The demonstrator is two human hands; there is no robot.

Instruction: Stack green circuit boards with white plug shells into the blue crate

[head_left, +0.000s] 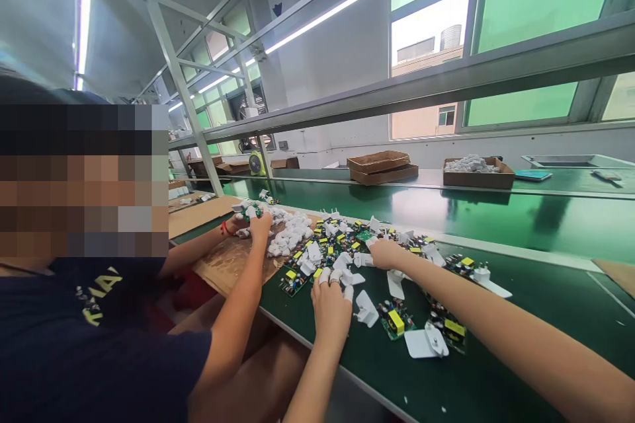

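My left hand (330, 304), with white finger cots, rests on the green bench (496, 377), fingertips touching white plug covers (350, 275); I cannot tell whether it grips one. My right hand (385, 253) reaches into the scattered parts, fingers closed on a white plug cover (364, 259). Around both hands lie several green circuit boards with yellow parts (395, 321) and more white covers (426, 342).
A co-worker in a dark shirt sits at my left, their hands (258, 223) over a heap of white parts (292, 234) on a cardboard sheet (223, 268). Behind runs a green conveyor belt (496, 215), with cardboard trays (381, 167) and a box of white parts (479, 173) beyond.
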